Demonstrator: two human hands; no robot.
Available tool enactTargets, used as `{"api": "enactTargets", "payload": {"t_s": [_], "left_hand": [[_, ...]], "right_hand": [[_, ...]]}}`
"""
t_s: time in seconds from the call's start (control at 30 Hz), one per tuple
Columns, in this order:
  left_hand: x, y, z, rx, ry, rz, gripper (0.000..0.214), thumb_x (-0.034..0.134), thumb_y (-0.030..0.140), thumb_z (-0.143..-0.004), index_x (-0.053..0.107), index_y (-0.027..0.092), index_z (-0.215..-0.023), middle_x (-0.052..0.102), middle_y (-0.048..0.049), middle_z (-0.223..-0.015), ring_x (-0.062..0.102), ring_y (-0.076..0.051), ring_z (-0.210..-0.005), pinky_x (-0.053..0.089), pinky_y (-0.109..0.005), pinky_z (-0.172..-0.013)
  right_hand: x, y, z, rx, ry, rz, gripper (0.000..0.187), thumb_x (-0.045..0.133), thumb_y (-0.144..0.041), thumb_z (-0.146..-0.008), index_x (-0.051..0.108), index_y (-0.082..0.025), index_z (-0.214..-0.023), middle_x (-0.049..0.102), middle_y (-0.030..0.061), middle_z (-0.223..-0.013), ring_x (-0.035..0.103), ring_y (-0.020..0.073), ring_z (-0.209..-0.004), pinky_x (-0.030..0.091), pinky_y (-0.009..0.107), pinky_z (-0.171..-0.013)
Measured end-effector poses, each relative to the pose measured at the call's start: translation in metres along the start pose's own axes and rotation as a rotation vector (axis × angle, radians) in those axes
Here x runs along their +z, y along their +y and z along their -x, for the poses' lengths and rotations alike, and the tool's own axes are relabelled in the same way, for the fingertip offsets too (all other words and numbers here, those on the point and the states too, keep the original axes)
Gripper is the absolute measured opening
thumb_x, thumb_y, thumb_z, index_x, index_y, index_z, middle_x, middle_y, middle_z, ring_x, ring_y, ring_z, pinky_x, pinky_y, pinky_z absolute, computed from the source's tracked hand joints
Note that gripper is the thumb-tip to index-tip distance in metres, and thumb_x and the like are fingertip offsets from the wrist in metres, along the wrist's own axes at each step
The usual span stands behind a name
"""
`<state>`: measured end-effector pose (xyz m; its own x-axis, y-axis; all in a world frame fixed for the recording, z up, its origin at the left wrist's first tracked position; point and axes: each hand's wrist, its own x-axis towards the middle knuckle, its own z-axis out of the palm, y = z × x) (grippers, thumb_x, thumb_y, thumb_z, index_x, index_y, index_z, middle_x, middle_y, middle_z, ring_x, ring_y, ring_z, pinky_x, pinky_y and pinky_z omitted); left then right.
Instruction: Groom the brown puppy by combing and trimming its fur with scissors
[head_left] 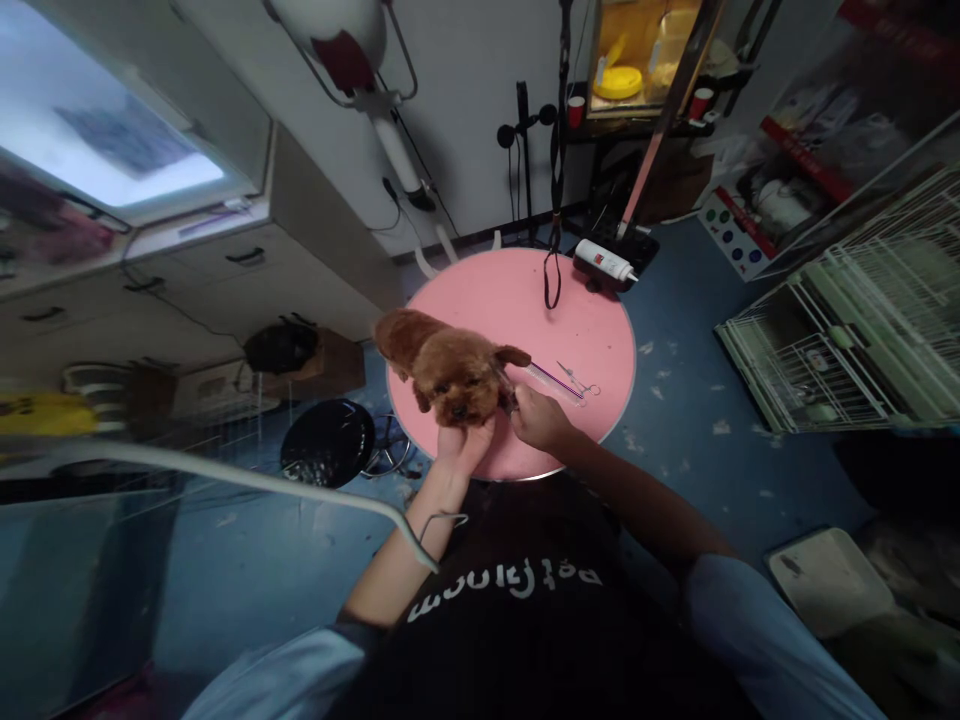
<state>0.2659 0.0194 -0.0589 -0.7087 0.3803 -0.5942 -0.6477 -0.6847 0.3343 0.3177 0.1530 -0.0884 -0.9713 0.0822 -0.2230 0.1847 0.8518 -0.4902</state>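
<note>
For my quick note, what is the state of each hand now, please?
Left hand: open, cupped under the dog's head.
Right hand: closed beside the dog's head; what it holds cannot be told.

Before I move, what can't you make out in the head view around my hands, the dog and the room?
All in the head view:
Left hand: fingertips hidden under the muzzle of the brown dog.
Right hand: what it pinches beside the dog's ear is too small and dark to identify, and partly covered by the fingers.
White bottle: label print too small to read.
Wire cage: cut off by the right edge.
</note>
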Motion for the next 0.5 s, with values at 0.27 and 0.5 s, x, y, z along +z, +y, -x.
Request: {"api": "enactTargets", "payload": {"t_s": [0.27,0.5], "left_hand": [[0.001,-0.001,0.001,-0.002,0.002,-0.024,0.045,0.024,0.026,-0.103,0.068,0.017,-0.102,0.074,-0.0046,-0.086,0.068,-0.013,-0.076,0.056,-0.019,-0.062],[0.012,-0.01,0.0,-0.042,0.011,0.109,0.044,0.027,0.024,-0.103,0.068,0.014,-0.092,0.073,-0.0059,-0.087,0.068,-0.013,-0.077,0.056,-0.019,-0.066]], "right_hand": [[-0.006,0.002,0.0,0.062,-0.009,-0.048,0.021,0.04,-0.021,-0.093,0.051,-0.016,-0.11,0.068,0.0125,-0.107,0.065,0.0255,-0.094,0.047,0.032,-0.074],[-0.015,0.014,0.024,0.14,0.048,0.016,0.029,0.04,-0.012,-0.089,0.05,-0.014,-0.116,0.067,0.0132,-0.109,0.065,0.0234,-0.096,0.047,0.031,-0.076]]}}
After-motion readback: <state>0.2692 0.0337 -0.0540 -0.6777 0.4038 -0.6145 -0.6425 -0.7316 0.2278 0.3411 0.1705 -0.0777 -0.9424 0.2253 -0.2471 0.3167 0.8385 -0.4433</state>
